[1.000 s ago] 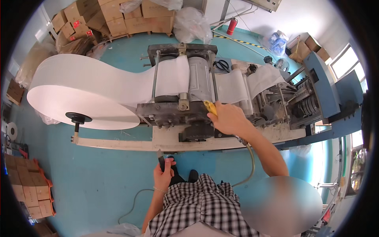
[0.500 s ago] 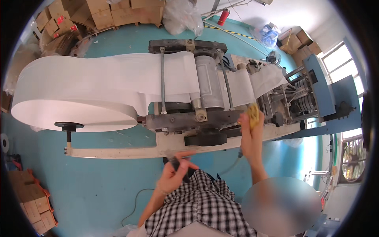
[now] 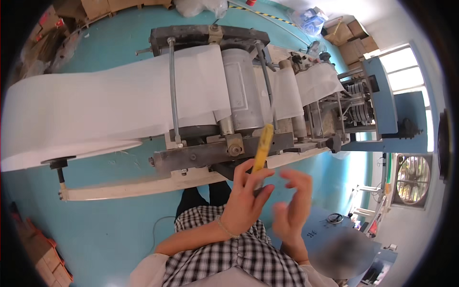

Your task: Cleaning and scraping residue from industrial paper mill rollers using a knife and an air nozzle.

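Tool (image 3: 262, 150) pinched in left hand (image 3: 242, 203) — a regrip, seemingly. Right hand (image 3: 293, 210) spread — taking hold calls for closing.

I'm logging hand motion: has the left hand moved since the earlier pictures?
Yes, the left hand has moved rightward relative to the bolted front bracket, and closer to it.

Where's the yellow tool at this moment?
In the head view, the yellow tool is just right of centre, jutting up from the left hand, with the right hand to its lower right.
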`<state>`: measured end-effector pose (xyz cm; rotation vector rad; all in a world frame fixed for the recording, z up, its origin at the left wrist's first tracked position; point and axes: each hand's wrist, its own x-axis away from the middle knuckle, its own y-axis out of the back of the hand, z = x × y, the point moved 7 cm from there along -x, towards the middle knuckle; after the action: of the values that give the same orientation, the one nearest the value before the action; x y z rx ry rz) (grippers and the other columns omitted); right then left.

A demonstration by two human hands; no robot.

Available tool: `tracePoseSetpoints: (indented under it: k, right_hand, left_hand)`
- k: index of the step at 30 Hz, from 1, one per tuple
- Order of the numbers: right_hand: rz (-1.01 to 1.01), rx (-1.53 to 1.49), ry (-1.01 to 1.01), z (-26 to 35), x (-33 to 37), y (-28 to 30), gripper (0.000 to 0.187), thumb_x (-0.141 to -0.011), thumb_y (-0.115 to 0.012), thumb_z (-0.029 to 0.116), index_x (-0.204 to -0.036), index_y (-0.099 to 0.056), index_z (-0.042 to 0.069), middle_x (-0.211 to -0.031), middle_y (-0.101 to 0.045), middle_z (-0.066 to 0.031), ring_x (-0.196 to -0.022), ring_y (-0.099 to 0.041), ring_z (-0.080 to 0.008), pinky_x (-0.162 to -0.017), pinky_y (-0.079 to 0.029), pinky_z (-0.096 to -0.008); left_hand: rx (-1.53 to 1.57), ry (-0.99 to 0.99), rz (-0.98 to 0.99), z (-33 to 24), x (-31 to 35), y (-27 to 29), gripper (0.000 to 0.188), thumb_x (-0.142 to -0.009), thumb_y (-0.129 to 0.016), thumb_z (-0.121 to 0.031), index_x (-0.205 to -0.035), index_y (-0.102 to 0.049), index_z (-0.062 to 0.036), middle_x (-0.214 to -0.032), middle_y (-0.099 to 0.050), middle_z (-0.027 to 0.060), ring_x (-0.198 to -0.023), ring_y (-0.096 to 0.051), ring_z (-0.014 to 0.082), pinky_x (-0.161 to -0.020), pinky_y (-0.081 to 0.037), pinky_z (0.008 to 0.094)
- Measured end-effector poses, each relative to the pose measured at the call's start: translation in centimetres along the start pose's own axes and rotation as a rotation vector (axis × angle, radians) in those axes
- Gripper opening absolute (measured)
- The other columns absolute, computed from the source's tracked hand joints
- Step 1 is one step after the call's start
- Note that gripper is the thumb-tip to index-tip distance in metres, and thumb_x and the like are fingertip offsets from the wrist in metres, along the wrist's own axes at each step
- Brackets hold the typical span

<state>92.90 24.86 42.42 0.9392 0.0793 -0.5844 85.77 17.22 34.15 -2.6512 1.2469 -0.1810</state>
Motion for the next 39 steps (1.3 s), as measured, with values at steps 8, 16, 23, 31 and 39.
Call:
tracePoseSetpoints:
  k: [8, 16, 23, 31, 39]
  right_hand:
    - [-0.116, -0.833, -0.452, -3.8, -3.0, -0.5, 0.023, -0.091, -0.063, 0.001, -0.114, -0.060, -0.004, -0.112, -0.063, -0.0197, -0.090, -0.060, -0.0229, -0.073, -0.049, -0.0315]
    - [0.265, 0.061, 0.002, -6.4, -10.9, -5.8, 0.016, -0.096, -0.061, 0.008, -0.112, -0.061, 0.001, -0.084, -0.063, -0.0133, -0.060, -0.059, -0.0345, -0.055, -0.048, -0.0361]
    - [0.345, 0.365, 0.216, -5.8, -13.0, -7.7, 0.017, -0.088, -0.069, 0.007, -0.105, -0.065, 0.007, -0.079, -0.059, -0.0068, -0.060, -0.061, -0.0274, -0.050, -0.045, -0.0365]
    - [0.413, 0.423, 0.218, -5.6, -13.5, -7.7, 0.017, -0.089, -0.069, 0.007, -0.105, -0.065, 0.007, -0.078, -0.059, -0.0061, -0.057, -0.060, -0.0253, -0.048, -0.044, -0.0353]
    - [0.391, 0.356, 0.166, -5.6, -13.5, -8.2, 0.016, -0.089, -0.068, 0.006, -0.105, -0.065, 0.006, -0.078, -0.059, -0.0062, -0.056, -0.060, -0.0244, -0.047, -0.045, -0.0344]
  left_hand:
    - [-0.141, 0.057, 0.102, -0.9, -0.7, 0.9, 0.071, -0.083, -0.067, 0.004, -0.146, -0.037, -0.0035, -0.126, -0.045, 0.0214, -0.098, -0.060, 0.0333, -0.082, -0.054, 0.0338]
    - [-0.240, -0.299, -0.447, -1.2, 3.1, 9.8, 0.062, -0.103, -0.037, 0.000, -0.157, -0.008, -0.0104, -0.122, -0.057, 0.0264, -0.056, -0.048, 0.0115, -0.049, -0.041, 0.0212]
    - [-0.272, -0.263, -0.470, 0.0, 3.9, 10.6, 0.063, -0.104, -0.035, -0.001, -0.158, -0.004, -0.0110, -0.120, -0.055, 0.0307, -0.051, -0.045, 0.0102, -0.047, -0.038, 0.0203]
    - [-0.239, -0.235, -0.509, 0.2, 4.2, 10.8, 0.064, -0.103, -0.035, 0.000, -0.158, -0.004, -0.0110, -0.119, -0.055, 0.0323, -0.049, -0.044, 0.0109, -0.046, -0.038, 0.0207]
    - [-0.243, -0.219, -0.519, 0.2, 4.5, 11.1, 0.065, -0.104, -0.036, -0.003, -0.158, -0.002, -0.0141, -0.117, -0.056, 0.0328, -0.047, -0.045, 0.0119, -0.044, -0.039, 0.0211]
